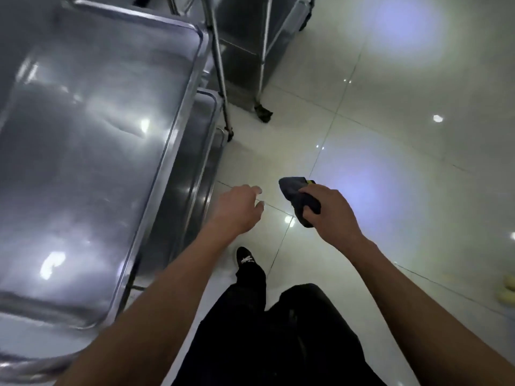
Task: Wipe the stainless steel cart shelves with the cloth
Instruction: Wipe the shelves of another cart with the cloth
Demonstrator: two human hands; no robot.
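The stainless steel cart fills the left side, its shiny top shelf (92,151) close below me and a lower shelf (200,151) showing past its right rim. My right hand (334,213) grips a dark grey folded cloth (298,195) with a yellow edge, held in the air over the floor, to the right of the cart. My left hand (237,210) hovers beside the cart's right edge with relaxed fingers, holding nothing and touching nothing.
A second steel cart (250,51) on castors stands at the back, its wheel (263,112) on the glossy tiled floor (390,135). My dark trousers and a black shoe (245,259) are below. A pale object (507,291) lies at the right edge.
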